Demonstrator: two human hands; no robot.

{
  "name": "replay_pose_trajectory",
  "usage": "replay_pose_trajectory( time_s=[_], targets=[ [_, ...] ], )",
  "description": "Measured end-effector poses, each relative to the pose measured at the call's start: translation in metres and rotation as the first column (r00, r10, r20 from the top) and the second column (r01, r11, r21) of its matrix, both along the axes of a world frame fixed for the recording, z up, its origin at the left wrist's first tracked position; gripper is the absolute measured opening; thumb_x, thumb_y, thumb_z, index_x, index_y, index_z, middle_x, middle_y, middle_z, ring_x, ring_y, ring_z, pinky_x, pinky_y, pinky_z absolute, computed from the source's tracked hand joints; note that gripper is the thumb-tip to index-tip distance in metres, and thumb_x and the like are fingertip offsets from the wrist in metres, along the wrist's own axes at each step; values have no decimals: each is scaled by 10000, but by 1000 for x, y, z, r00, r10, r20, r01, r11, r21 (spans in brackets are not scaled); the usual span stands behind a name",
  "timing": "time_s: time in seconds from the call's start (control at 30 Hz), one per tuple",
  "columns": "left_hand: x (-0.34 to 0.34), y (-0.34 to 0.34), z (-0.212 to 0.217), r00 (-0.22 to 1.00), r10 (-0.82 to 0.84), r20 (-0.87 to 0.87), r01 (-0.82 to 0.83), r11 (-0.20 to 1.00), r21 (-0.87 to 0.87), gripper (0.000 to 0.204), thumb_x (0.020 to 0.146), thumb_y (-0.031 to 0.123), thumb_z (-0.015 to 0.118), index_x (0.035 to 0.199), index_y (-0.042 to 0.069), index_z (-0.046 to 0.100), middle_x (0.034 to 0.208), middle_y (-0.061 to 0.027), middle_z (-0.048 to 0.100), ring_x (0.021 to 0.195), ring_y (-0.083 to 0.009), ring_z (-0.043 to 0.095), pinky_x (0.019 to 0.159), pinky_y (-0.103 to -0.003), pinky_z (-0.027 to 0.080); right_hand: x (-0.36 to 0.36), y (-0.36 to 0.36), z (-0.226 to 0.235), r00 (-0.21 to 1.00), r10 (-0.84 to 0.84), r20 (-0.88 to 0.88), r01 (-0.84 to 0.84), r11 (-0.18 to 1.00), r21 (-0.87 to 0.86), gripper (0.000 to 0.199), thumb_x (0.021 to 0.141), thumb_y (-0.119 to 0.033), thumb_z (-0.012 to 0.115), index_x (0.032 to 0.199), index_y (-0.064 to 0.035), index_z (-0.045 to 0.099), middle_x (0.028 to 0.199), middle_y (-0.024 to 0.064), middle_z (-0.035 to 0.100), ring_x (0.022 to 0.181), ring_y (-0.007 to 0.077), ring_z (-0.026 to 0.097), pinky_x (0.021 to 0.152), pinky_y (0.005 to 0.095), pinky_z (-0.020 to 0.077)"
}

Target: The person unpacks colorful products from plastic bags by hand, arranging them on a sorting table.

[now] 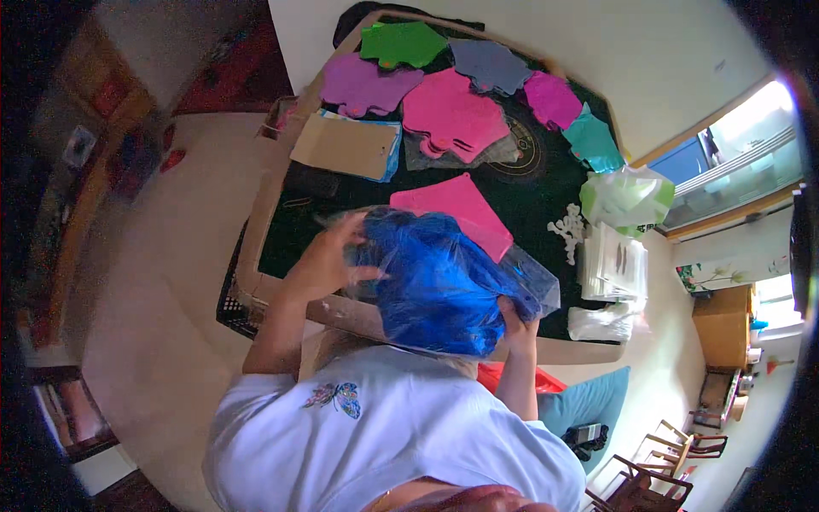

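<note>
The fingers (508,311) of the right hand (519,322) grasp a clear plastic bag (439,286) filled with blue material, between its three and four o'clock. The left hand (328,260) curves around its nine-o'clock side, thumb apart from the rest; whether it grips the film, I cannot tell. The bag is before the person's chest, at the six-o'clock edge of the bench (316,226). From it, a flat pink piece (467,205) lies just beside at twelve, a cardboard sheet (345,145) at eleven, a white-and-green bag (621,198) at two.
</note>
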State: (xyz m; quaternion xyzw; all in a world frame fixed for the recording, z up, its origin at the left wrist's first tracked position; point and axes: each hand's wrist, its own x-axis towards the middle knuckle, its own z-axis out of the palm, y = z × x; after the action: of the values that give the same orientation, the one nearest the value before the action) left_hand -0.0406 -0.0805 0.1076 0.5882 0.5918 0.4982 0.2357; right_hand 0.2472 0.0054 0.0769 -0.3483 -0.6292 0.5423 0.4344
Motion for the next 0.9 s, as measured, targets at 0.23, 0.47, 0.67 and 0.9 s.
replay_pose_trajectory(
  time_s=[0.23, 0.47, 0.67, 0.9],
  targets=[
    [9, 2, 2, 993, -115, -30, 105, 968, -227, 610, 643, 153, 756, 1180, 73, 477, 1110, -119, 540, 1061, -229, 490, 897, -358, 388, -7, 3, -9, 996, 31, -88, -40, 994, -98, 150, 761, -74, 605, 898, -14, 597, 819, -8, 587, 746, 84, 514, 684, 232, 412],
    [3, -5, 5, 994, -59, 97, 83, 960, -269, 631, 605, 242, 783, 1144, 63, 510, 1124, -108, 551, 1058, -248, 508, 940, -365, 372, -1, 14, -27, 979, 152, -139, -184, 949, -256, 321, 763, -96, 570, 1063, 4, 512, 926, 13, 567, 783, 105, 523, 689, 245, 432],
    [4, -24, 22, 993, -3, 122, 33, 969, -246, 487, 658, 156, 753, 1081, 34, 545, 1002, -107, 604, 938, -197, 567, 829, -334, 441, -3, 23, -20, 962, 60, -266, -144, 940, -308, 269, 864, -265, 484, 966, -19, 520, 763, 10, 526, 700, 100, 497, 634, 232, 406],
    [-23, -49, 32, 949, 314, 21, -311, 948, -71, 437, 685, 177, 734, 1051, 14, 561, 1015, -111, 600, 928, -188, 565, 830, -321, 430, 10, 53, 1, 690, -518, -505, 112, 767, -632, 305, 881, -289, 487, 1006, -14, 528, 838, 89, 584, 722, 186, 578, 620, 300, 487]
  ],
)
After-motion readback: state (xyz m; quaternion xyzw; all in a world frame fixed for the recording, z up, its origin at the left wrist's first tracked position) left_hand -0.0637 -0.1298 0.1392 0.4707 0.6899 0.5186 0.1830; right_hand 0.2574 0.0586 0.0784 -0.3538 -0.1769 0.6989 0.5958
